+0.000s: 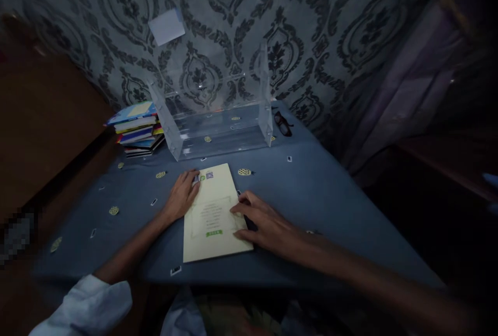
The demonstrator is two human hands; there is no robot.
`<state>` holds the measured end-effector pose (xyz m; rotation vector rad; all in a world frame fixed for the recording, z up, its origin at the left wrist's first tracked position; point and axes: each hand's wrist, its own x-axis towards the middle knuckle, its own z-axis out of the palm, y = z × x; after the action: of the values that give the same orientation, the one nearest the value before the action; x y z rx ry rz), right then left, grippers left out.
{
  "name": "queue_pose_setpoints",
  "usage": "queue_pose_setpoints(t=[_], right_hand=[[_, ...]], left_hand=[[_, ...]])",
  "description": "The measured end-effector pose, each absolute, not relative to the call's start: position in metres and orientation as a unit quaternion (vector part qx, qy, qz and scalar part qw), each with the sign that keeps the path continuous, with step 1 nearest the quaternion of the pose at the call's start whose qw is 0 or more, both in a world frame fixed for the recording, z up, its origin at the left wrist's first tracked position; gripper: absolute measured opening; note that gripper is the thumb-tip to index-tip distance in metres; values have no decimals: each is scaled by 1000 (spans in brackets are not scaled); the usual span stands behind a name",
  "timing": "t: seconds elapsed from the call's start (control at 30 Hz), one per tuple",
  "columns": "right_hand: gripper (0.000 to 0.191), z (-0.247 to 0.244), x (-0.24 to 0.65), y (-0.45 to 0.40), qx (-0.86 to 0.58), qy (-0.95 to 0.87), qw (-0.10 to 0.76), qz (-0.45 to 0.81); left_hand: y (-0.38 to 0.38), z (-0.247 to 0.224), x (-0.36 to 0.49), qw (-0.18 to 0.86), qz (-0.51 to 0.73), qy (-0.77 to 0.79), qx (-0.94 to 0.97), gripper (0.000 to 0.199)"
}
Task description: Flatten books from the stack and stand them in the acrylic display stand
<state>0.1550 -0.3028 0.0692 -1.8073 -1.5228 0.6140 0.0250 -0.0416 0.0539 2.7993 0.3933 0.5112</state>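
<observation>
The left hand [182, 195] lies flat on the booklet [210, 191] on the worktop [311, 191], perhaps to steady it, while the right hand [262, 222] has its grip half open at the opposite edge.

The single view looks forward and down from the person's head, over both forearms and hands.

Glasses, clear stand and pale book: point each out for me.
Glasses [282, 125]: head view, on a lens.
Clear stand [266, 123]: head view, on its right side panel.
Pale book [218, 189]: head view, bare part of the cover.
</observation>
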Motion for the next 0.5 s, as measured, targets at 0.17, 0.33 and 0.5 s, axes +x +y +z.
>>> queue_pose_setpoints(t=[0.17, 0.33, 0.5], right_hand=[[26, 69, 145, -263, -713, -589, 313, 216], [19, 114, 125, -246, -714, -620, 290, 143], [28, 166, 97, -236, -614, -676, 339, 227]], left_hand=[[-2, 52, 22, 139, 183, 122, 966, 39], [8, 48, 21, 157, 188, 118, 962, 40], [5, 48, 21, 163, 200, 124, 958, 40]])
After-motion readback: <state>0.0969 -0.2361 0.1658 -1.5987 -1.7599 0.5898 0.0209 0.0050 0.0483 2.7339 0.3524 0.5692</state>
